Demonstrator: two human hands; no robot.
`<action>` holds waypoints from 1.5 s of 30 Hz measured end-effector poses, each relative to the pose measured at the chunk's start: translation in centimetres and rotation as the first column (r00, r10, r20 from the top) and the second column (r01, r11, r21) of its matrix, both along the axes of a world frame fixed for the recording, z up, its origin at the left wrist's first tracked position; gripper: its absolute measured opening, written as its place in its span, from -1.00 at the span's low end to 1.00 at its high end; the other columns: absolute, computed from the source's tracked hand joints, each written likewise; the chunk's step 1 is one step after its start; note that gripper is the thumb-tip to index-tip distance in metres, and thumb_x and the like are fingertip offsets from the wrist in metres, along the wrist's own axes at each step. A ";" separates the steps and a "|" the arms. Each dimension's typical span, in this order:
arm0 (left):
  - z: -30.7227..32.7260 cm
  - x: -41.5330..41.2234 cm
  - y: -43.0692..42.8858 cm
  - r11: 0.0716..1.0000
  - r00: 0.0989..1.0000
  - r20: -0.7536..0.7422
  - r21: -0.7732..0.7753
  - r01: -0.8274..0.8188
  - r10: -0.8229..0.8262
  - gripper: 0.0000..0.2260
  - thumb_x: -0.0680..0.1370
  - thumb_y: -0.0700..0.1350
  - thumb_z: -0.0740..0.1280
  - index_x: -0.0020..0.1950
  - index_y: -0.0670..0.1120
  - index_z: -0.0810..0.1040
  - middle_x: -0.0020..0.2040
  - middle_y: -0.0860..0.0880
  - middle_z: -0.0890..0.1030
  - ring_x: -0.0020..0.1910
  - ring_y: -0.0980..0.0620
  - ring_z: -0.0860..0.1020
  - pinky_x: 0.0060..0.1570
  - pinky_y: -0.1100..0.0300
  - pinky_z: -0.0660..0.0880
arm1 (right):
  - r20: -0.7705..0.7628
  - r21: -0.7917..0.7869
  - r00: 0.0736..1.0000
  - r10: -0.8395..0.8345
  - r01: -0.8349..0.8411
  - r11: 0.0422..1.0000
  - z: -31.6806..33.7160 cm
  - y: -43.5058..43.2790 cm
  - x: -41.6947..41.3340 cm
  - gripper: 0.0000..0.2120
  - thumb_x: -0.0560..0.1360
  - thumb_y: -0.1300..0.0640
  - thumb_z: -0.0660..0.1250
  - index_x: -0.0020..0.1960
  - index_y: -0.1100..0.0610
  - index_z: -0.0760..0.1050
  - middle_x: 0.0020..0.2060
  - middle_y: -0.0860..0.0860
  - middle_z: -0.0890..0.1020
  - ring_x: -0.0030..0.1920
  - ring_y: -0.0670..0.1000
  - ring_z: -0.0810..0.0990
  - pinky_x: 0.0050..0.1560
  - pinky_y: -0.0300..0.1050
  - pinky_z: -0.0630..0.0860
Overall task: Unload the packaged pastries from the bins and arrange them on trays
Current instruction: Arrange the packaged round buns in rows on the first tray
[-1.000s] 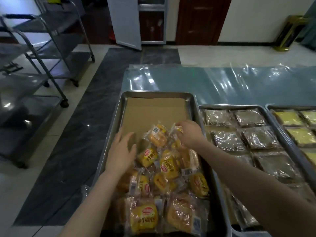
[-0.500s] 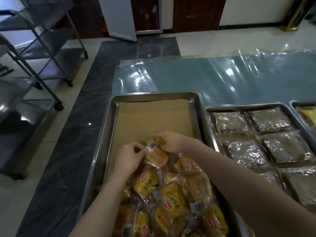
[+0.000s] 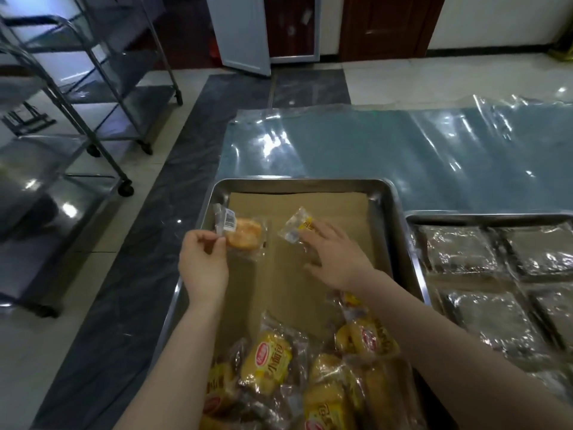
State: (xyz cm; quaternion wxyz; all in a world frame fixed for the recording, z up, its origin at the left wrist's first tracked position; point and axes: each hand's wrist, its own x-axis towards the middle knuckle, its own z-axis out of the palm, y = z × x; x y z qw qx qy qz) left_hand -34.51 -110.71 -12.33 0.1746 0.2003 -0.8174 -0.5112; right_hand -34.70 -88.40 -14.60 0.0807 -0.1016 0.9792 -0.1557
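A blue counter under clear film fills the view from 12 to 3 o'clock, with steel rolling racks on the floor at 10 o'clock. On the counter lies a large steel tray lined with brown paper. Just beside it at 3 o'clock is a second tray filled with dark film-wrapped pastries. A loose pile of yellow packaged buns covers the large tray's 6 o'clock end. The left hand pinches the sealed end of one clear-wrapped bun at the tray's 11 o'clock corner. The right hand, fingers spread and fairly straight, rests on a yellow-printed pack near the tray's 12 o'clock edge, apart from the first.
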 end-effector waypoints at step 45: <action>-6.3 -8.0 0.2 0.289 0.747 0.467 -0.719 0.632 -0.473 -0.38 0.55 0.28 -0.04 0.48 0.18 -0.31 0.50 -0.01 -0.36 0.44 0.02 -0.42 0.40 0.04 -0.32 | -0.026 0.048 0.996 -0.091 0.092 0.995 -4.0 -3.3 -6.8 -0.36 0.61 -0.11 0.02 0.45 -0.25 -0.41 0.47 0.01 -0.42 0.45 0.23 -0.43 0.36 0.39 -0.28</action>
